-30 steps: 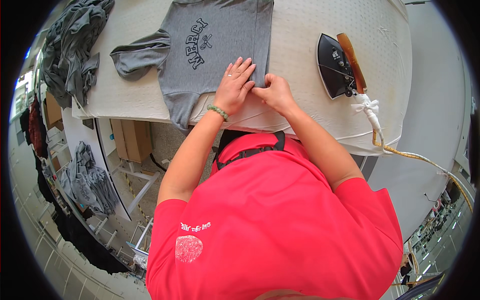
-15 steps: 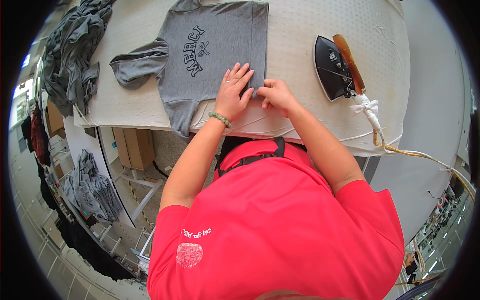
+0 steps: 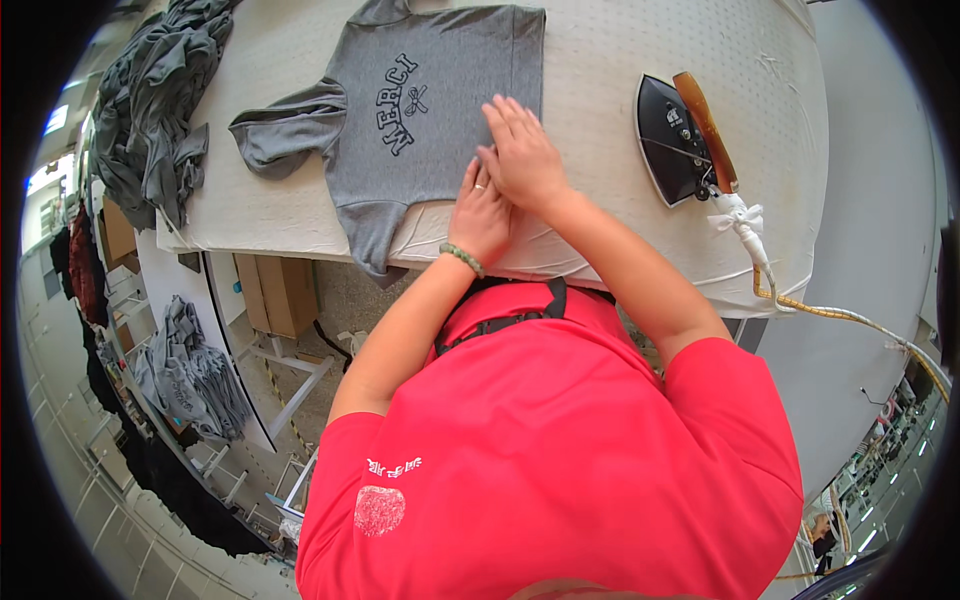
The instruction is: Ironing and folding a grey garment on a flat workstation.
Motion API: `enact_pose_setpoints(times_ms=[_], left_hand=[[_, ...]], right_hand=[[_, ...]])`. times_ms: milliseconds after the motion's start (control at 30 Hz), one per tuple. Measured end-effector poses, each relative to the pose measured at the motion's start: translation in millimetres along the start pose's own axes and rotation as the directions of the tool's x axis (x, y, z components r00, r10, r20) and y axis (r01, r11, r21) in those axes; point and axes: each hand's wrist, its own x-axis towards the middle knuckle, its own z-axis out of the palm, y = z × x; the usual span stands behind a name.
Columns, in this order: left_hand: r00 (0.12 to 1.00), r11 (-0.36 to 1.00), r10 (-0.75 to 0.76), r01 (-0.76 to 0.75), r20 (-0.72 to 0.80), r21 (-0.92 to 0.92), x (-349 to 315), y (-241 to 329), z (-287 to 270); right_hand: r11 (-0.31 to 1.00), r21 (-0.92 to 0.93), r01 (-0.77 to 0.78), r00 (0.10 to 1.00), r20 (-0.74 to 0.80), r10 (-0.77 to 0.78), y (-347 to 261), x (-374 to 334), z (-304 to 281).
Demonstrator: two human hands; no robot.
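Note:
A grey printed sweatshirt lies spread on the padded, cream-covered ironing table, its hem to the right and its near sleeve hanging over the front edge. My right hand rests flat on the hem's near corner, fingers stretched out and pointing away. Just below and left of it, my left hand lies at the same corner, partly under the right one; its visible fingers are stretched. A black iron with a brown handle sits to the right, untouched by either hand.
Crumpled grey garments are heaped at the table's far left. A hose runs from the iron over the right edge. Below left are a cardboard box and a pile of folded grey garments on a white surface.
My right hand has gone from curled fingers beside the hem to lying flat on it. My left hand has drawn back toward me and slightly right. The iron has stayed put.

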Motion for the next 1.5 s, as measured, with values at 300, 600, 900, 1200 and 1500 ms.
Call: enact_pose_setpoints(times_ms=[300, 600, 900, 1200, 1500], left_hand=[[0.995, 0.975, 0.037, -0.015, 0.096, -0.224, -1.9, 9.1, -33.6], [0.99, 0.872, 0.129, -0.138, -0.052, -0.469, 89.8, -116.7, -52.6], [0.953, 0.976, 0.187, -0.154, -0.239, 0.151, 225.7, -312.7, -38.7], [0.962, 0.982, 0.055, -0.004, -0.268, 0.187, 248.1, -323.4, -49.7], [0.985, 0.956, 0.168, -0.15, -0.048, 0.251, 284.0, -323.0, -73.6]], right_hand=[[0.926, -0.18, -0.332, 0.94, 0.014, 0.34, 74.7, 135.8, 29.3], [0.687, -0.057, -0.724, 0.689, -0.025, 0.724, 119.4, 163.0, 27.6], [0.764, -0.013, -0.645, 0.76, -0.111, 0.64, 119.0, 163.0, 31.1], [0.768, 0.103, -0.632, 0.76, -0.115, 0.64, 119.7, 164.2, 23.7], [0.749, 0.134, -0.649, 0.731, -0.161, 0.663, 120.2, 162.4, 25.2]])
